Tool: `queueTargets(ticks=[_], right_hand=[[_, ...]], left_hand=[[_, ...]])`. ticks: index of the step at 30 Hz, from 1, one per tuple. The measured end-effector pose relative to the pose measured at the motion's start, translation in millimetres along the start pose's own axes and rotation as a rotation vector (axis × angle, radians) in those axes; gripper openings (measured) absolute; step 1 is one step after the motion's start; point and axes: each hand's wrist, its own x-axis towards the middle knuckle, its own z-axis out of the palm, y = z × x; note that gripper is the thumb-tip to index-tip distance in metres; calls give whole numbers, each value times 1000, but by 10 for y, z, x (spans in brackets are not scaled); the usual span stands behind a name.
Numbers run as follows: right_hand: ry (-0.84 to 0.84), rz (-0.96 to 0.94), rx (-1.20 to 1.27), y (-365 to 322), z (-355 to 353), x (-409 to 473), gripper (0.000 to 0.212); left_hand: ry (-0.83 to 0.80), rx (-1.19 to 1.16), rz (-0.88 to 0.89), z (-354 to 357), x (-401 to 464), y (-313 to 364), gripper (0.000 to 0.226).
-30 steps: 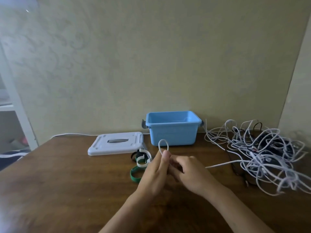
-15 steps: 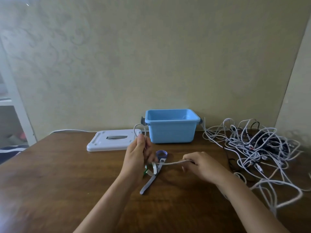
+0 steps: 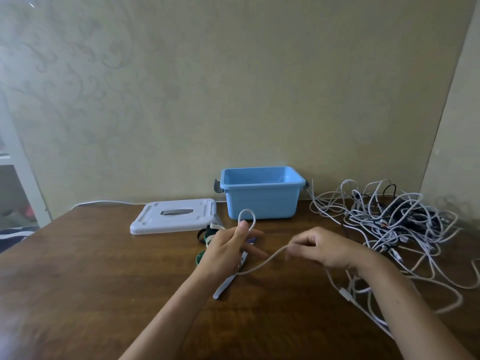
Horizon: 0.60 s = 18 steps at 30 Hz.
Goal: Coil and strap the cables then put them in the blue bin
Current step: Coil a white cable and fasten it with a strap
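Hidden: coloured strap rings (image 3: pixel 205 236) sit partly behind the left hand (image 3: pixel 226 252).
Left grip: thumb pinches a small loop of thin white cable (image 3: pixel 262 265), raised over the brown wooden desk (image 3: pixel 91 268).
Right grip: right hand (image 3: pixel 324 249) fingers curl round the same cable.
Open blue plastic bin (image 3: pixel 262 196): at the desk's far edge, beside the tangled white and black cable pile (image 3: pixel 394 222).
Writing: none legible.

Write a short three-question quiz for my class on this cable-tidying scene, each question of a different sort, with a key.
1. True or false: the blue bin already holds coiled cables.
2. Which hand pinches the small loop of white cable: left hand or right hand?
3. Fill in: the white lid lies on the table to the ___ of the bin.

Key: 1 false, no cables show inside; 2 left hand; 3 left.
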Motion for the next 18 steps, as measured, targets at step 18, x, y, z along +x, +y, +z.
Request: queueTargets(ticks=[18], right_hand=[[510,-103,-184,116,116,163,42]], left_hand=[[14,-190,29,21,28,-122,51]])
